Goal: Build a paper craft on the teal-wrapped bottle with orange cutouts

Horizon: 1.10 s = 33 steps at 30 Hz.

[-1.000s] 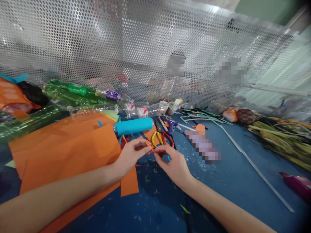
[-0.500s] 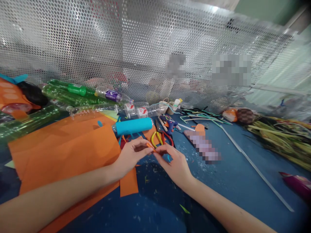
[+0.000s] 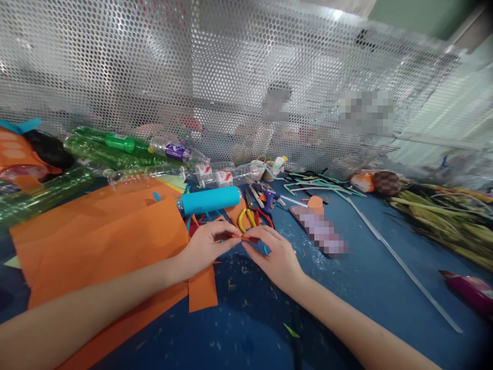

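Well, perforated sheeting point(image 3: 231, 67) backs the blue surface point(image 3: 346, 288).

The held strip point(image 3: 248, 238) is orange, the bottle wrap point(image 3: 211, 200) bright blue, the work surface point(image 3: 246, 318) flecked dark blue.

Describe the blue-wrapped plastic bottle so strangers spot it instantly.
Find the large orange paper sheets at left. Beside their far right corner, beyond the bare left hand, lies a clear plastic bottle. Its light-blue wrap distinguishes it from the transparent bottles behind.
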{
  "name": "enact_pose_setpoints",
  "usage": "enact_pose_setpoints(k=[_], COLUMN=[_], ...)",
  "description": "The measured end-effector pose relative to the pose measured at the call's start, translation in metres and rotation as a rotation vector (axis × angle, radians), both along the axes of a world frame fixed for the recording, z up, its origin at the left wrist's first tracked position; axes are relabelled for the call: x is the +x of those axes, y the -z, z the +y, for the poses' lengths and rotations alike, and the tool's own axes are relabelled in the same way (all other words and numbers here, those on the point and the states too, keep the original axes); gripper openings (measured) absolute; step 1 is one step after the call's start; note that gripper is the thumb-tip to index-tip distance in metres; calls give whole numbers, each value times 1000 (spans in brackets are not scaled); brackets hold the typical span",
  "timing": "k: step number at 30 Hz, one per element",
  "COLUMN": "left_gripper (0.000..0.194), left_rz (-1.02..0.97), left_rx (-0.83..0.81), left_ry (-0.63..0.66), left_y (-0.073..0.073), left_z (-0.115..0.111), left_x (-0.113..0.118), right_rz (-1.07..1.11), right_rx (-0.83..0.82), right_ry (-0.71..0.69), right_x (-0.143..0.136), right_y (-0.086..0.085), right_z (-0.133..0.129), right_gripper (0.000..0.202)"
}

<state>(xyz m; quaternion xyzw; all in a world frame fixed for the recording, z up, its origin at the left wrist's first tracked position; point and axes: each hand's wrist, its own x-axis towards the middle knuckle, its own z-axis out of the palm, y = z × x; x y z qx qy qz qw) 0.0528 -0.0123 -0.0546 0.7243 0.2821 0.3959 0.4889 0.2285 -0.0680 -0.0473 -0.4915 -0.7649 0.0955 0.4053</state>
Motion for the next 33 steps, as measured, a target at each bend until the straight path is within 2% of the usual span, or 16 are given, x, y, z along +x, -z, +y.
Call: enact_pose_setpoints(k=[4, 11, 19, 26, 30, 33], left_gripper=[9, 14, 14, 17, 18, 16], left_rz=[52, 169, 193, 176, 202, 246], left_rx=[78, 266, 263, 95, 63, 145], left_ry=[13, 1, -16, -44, 10, 63], left_y=[-1, -13, -19, -20, -18, -20], left_z=[1, 10, 15, 20, 20, 17], left_x=[-1, -7, -11, -12, -10, -10], right_rz=[-10, -2, -44, -84, -114, -130], right_rx=[3, 32, 111, 143, 133, 115], right_ry=[-21, 8, 25, 63, 47, 9], right_x=[0, 2, 6, 13, 12, 9], right_y=[3, 0, -7, -6, -2, 1], right_z=[0, 3, 4, 9, 10, 8], right_gripper=[10, 11, 11, 10, 9, 8])
